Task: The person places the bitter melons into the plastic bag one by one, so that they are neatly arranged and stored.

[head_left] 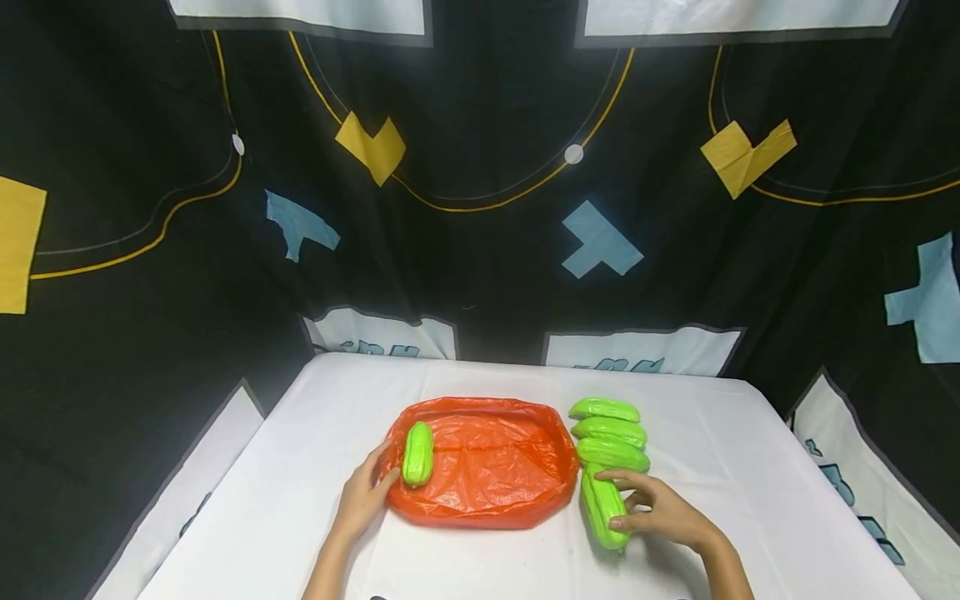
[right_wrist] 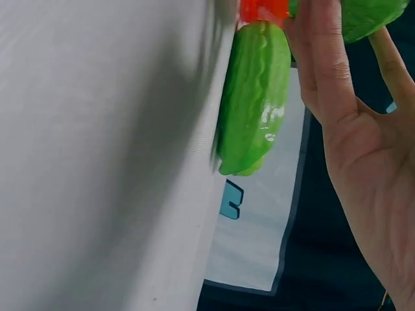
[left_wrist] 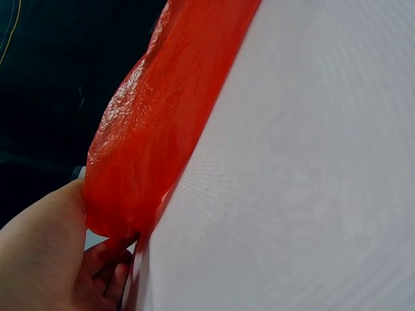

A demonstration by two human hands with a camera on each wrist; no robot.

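Note:
A wide, shallow tray covered in red plastic film (head_left: 495,475) sits mid-table. My left hand (head_left: 365,493) holds its left end, thumb and fingers at the edge; in the left wrist view the fingers (left_wrist: 107,269) curl beside the red side. Inside, at the left, lies a bright green ridged bitter melon (head_left: 417,454). Right of the tray, my right hand (head_left: 654,510) grips another bitter melon (head_left: 602,508) between thumb and fingers, tilted at the front of a row. Three more bitter melons (head_left: 609,431) lie behind it, side by side. The right wrist view shows a bitter melon (right_wrist: 256,97) beyond the fingers.
The white cloth-covered table (head_left: 750,500) runs back to a dark patterned curtain (head_left: 472,283). Curtain also hangs at both sides of the table.

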